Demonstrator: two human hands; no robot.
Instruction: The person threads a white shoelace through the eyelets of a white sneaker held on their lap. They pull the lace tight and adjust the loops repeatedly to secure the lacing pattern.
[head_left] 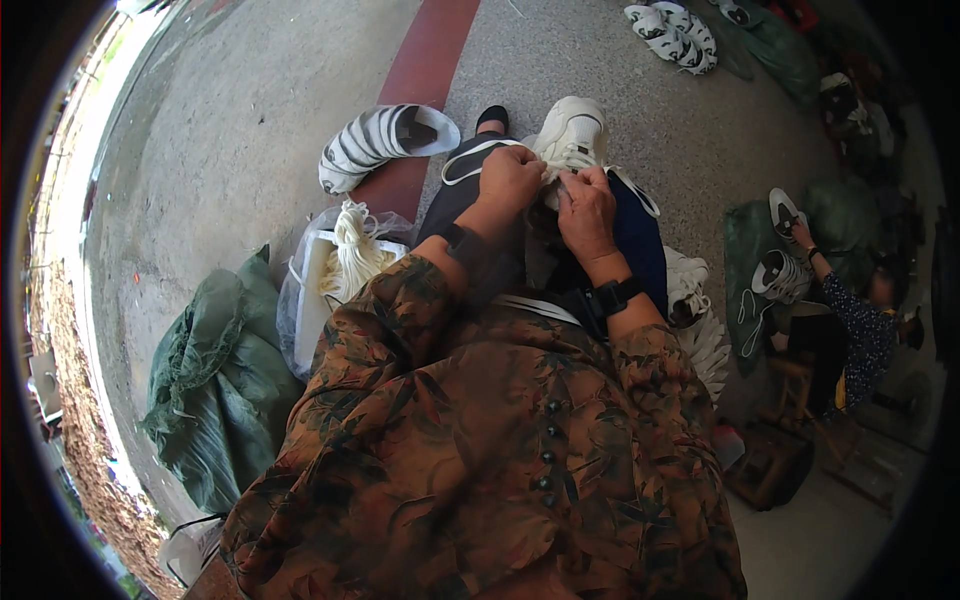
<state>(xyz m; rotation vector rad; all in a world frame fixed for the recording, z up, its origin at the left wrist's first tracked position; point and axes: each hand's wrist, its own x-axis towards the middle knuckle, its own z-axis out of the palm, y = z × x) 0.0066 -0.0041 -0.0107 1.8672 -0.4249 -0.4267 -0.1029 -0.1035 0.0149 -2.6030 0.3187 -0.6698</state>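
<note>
A cream-white sneaker [574, 124] rests over my lap, toe pointing away from me. A white shoelace [462, 165] loops out on both sides of it, over my dark trousers. My left hand [511, 183] is closed at the shoe's left side, fingertips pinched on the lace near the eyelets. Close beside it, my right hand [588, 212] pinches the lace at the tongue, with its index finger bent. Both hands hide the shoe's opening and part of the lacing.
Left lie a row of nested white-and-grey shoe uppers [375, 145], a plastic-lined container of laces [352, 250] and a green sack [215, 370]. White shoes [688, 285] sit by my right side. Farther right, a co-worker [862, 320] holds a shoe. More shoes [675, 35] lie ahead.
</note>
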